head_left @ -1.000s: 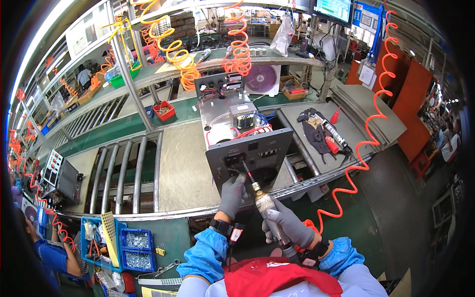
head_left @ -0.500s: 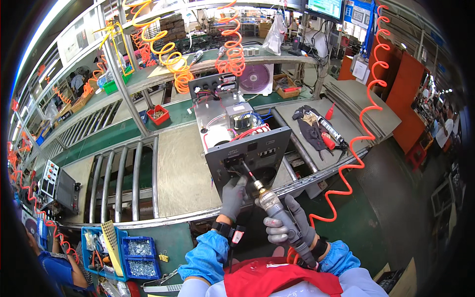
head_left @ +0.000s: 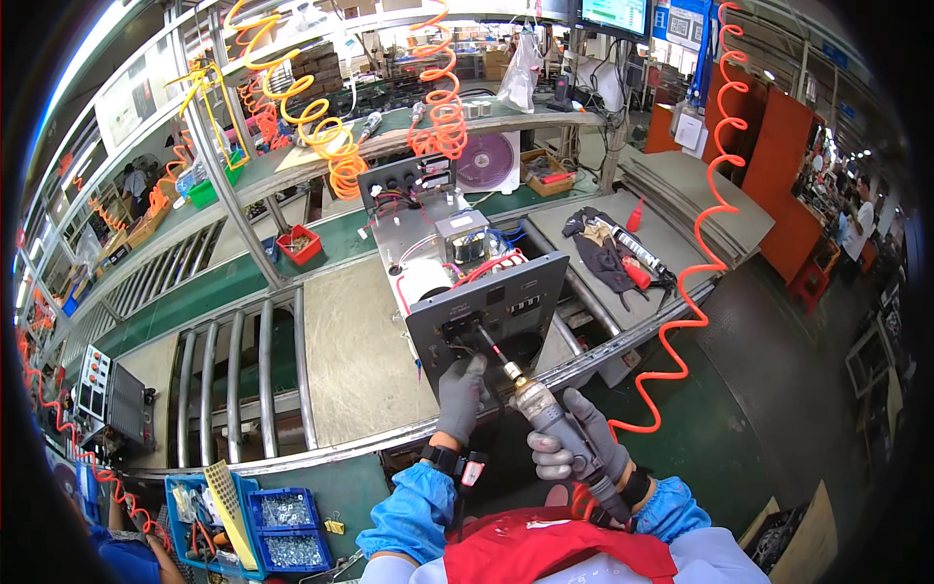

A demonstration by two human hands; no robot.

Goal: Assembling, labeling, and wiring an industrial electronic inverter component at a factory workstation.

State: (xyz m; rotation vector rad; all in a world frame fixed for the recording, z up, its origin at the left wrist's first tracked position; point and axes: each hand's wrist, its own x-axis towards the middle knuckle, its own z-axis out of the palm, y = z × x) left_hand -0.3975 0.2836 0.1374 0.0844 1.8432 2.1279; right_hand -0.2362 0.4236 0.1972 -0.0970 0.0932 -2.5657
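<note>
A dark panel [head_left: 462, 326] stands upright at the front of an open electrical unit with a metal chassis [head_left: 402, 255], wires and a transformer [head_left: 471, 246]. My right hand [head_left: 591, 443], in a grey glove, grips an air screwdriver [head_left: 550, 414]. Its long bit slants up to the panel, its tip at or close to the dark socket area. Also gloved, my left hand [head_left: 462, 394] is at the panel's lower face just left of the bit, fingers bent together; whatever they pinch is hidden.
The unit rests on a roller conveyor [head_left: 238, 375]. An orange coiled hose [head_left: 681, 365] hangs at right. Dark cloth and tools [head_left: 608, 253] lie right of the unit. Blue bins [head_left: 292, 530] of small hardware sit lower left. Another person's arm [head_left: 146, 550] shows at far left.
The whole view has shifted slightly. Both hands and the screwdriver keep nearly the same place at the panel.
</note>
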